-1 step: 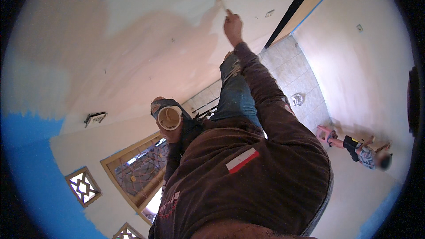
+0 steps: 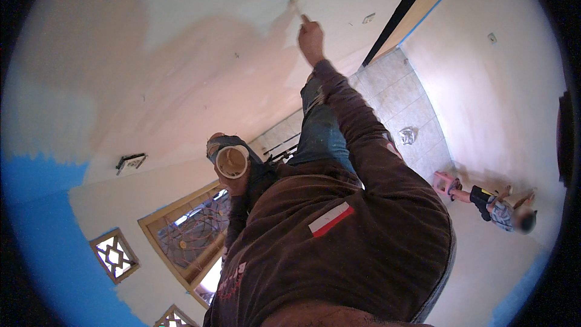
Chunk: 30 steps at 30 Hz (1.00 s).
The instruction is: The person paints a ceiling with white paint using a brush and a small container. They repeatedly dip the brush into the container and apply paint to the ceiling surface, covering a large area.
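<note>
My right hand is closed around the handle of a paintbrush, arm stretched out ahead. The brush's pale bristles are against the wall, near the border between a pinkish-beige area and a whiter one. Low on the left, my left hand grips a round white tub from beneath and the side. Its open top shows beige paint residue or paint inside; how deep it is I cannot tell.
An open wall box and a wooden-framed window are at left, beside a blue wall patch. A dark-edged doorway stands far right. On the tiled floor lies a crumpled bag. Another person works by a pink stool.
My right hand and the paintbrush have shifted a little to the left along the wall. My left hand and the tub stay put.
</note>
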Motion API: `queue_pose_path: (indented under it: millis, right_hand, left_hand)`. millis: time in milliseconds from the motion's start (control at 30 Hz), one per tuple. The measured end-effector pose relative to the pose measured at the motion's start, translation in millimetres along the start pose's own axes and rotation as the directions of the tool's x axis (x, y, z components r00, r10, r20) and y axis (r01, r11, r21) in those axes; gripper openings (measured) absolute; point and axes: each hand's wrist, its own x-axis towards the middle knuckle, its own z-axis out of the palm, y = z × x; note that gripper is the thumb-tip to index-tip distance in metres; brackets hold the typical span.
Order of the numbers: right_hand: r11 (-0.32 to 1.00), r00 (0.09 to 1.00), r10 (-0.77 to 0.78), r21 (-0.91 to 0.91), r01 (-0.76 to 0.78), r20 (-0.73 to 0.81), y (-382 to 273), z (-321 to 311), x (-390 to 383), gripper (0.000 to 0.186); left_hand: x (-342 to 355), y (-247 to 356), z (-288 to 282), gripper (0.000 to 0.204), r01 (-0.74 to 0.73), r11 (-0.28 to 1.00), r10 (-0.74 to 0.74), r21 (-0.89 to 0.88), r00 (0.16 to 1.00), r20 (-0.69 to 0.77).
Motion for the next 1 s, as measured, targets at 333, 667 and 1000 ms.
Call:
queue_pose_path:
  millis: [333, 667, 1000]
  right_hand:
    - [0.897, 0.837, -0.312, 0.431, 0.103, 0.449, -116, 29, -107, 0.040]
    - [0.961, 0.854, -0.264, 0.199, 0.193, 0.449, 25, -1, 8, 0.033]
    - [0.970, 0.972, 0.234, -0.075, -0.232, 0.021, 113, -40, 20, 0.035]
  left_hand:
    - [-5, -3, 2, 0.097, 0.018, 0.999, -0.017, -0.031, 1.000, 0.013]
    - [4, 20, -1, 0.075, -0.078, 0.997, 0.078, -0.026, 0.997, -0.002]
    - [0, -3, 3, 0.096, -0.023, 1.000, 0.023, 0.016, 1.000, 0.003]
